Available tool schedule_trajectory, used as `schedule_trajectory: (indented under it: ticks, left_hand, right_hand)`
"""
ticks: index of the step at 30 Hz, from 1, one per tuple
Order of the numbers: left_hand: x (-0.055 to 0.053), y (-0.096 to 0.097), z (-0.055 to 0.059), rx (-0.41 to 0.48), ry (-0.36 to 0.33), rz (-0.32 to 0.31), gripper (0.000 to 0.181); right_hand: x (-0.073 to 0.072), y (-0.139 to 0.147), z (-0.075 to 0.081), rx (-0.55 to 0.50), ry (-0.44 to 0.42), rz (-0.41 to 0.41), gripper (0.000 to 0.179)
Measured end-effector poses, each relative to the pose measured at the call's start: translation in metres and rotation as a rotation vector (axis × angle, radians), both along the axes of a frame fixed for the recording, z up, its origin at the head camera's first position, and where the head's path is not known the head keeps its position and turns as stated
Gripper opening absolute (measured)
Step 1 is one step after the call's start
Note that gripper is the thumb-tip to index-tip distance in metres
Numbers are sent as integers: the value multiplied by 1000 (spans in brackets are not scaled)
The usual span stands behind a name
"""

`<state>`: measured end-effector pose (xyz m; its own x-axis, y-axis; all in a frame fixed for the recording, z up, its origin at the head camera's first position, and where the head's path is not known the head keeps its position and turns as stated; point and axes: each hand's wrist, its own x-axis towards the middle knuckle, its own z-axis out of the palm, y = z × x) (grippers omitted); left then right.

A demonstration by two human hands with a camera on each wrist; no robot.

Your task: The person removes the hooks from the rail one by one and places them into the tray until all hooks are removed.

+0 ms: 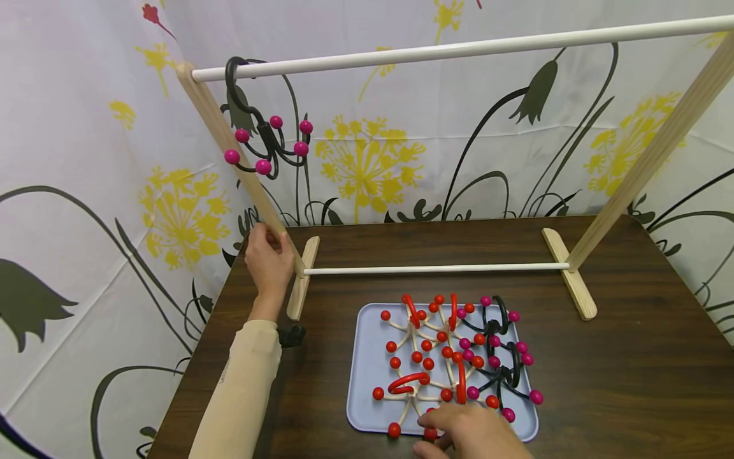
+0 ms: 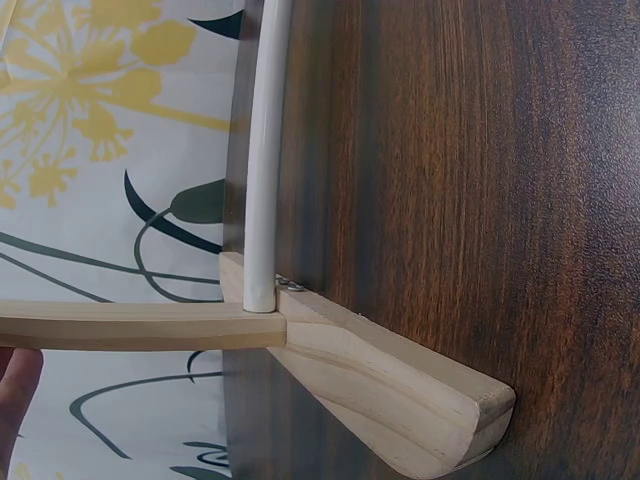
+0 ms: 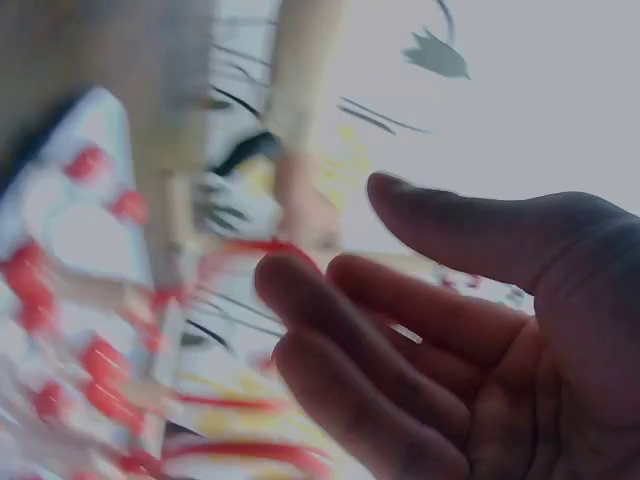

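My left hand (image 1: 271, 261) grips the left wooden post (image 1: 252, 185) of a rack low down, its fingertips partly hidden; a fingertip shows against the post in the left wrist view. From the rack's white top rod (image 1: 401, 56), near that post, hangs a black hooked piece (image 1: 266, 134) with several pink balls on curved arms. My right hand (image 1: 473, 430) hovers at the front edge of a pale blue tray (image 1: 358, 382), thumb apart from loosely bent fingers and nothing between them. Red-hooked cream pieces (image 1: 413, 389) with red balls and black hooked pieces (image 1: 499, 376) with pink balls crowd the tray.
A thin white lower rod (image 1: 436, 269) joins the rack's wooden feet (image 1: 569, 274) on the dark wood table (image 1: 642, 357). The right post (image 1: 654, 153) leans outward in the head view. Behind stands a flower-patterned curtain (image 1: 447, 166).
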<state>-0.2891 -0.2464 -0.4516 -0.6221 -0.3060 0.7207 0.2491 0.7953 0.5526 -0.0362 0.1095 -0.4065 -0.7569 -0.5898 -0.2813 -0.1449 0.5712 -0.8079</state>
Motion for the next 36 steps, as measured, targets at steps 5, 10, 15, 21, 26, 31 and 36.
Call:
schedule_trajectory:
  ticks: [5, 10, 15, 21, 26, 31, 36]
  left_hand:
    - [-1, 0, 0, -1, 6, 3, 16]
    - [-2, 2, 2, -3, -1, -8, 17]
    - [-1, 3, 3, -2, -6, -10, 16]
    - [0, 0, 1, -6, 6, 1, 17]
    - [0, -3, -2, -8, -1, 8, 17]
    - [0, -2, 0, -8, -6, 8, 17]
    - [1, -1, 0, -9, -13, 8, 18]
  right_hand:
    - [-6, 16, 45, -52, 282, -128, 27]
    - [-29, 8, 79, -153, 588, -202, 17]
    - [-73, -8, 100, -276, 647, -199, 20]
    - [-133, -34, 117, -349, 662, -174, 26]
    - [-173, -61, 133, -371, 654, -200, 32]
    - [-199, -84, 146, -339, 719, -222, 44]
    - [-218, -105, 155, -346, 742, -216, 50]
